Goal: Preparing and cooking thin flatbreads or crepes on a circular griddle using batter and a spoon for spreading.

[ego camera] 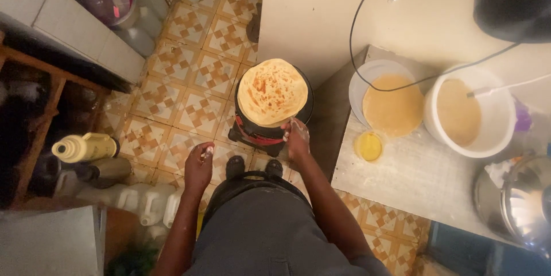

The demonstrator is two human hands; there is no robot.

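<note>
While the person stands over a small black and red stove (261,132) on the patterned tile floor (195,81), a round flatbread (272,91) with brown spots lies flat on the pan on top of it, covering nearly the whole pan. The right hand (297,137) reaches to the near right edge of the flatbread, its flour-dusted fingers drawn close together at the rim of the bread; whether they pinch the edge or only touch it I cannot tell. The left hand (198,167) hangs well to the left of the stove, over the floor, with its fingers curled narrow around a small pale thing too small to make out. Both of the person's dark shoes show just near the stove's base.

To the right, a grey worktop (413,173) carries a white bowl (376,75) and a larger white bucket (488,138), each holding tan batter, and a small yellow cup (368,146) stands just near the bowl. A black cable (359,18) runs down the wall and across the bowl. At the far right a metal pot lid (525,204) shines. On the left, a yellow bottle (86,148) lies beside a wooden shelf, with white jugs (155,204) nearer
</note>
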